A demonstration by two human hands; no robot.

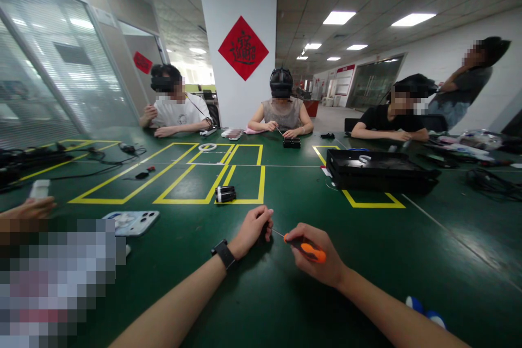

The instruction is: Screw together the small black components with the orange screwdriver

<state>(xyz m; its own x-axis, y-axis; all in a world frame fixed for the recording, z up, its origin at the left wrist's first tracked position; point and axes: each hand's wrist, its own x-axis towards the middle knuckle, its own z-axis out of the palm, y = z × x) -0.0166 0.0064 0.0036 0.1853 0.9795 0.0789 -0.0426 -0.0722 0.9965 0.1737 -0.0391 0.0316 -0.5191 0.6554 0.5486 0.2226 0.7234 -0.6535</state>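
My right hand (pixel 320 253) is wrapped round the orange and black handle of a screwdriver (pixel 313 252). Its thin metal shaft points left, and the tip meets the fingers of my left hand (pixel 255 228). Those left fingers are curled together just above the green table (pixel 261 293); whatever they pinch is hidden or too small to make out. A dark watch sits on my left wrist. Beyond my left hand, a pair of black cylinders with white bands (pixel 225 194) lies on the yellow tape.
A pale blue phone (pixel 136 222) lies to the left, near another person's hand (pixel 30 209). A large black tray (pixel 379 168) stands at the right. Cables (pixel 122 155) run across the far left. Several people sit across the table. Blue and white objects (pixel 426 312) lie beside my right forearm.
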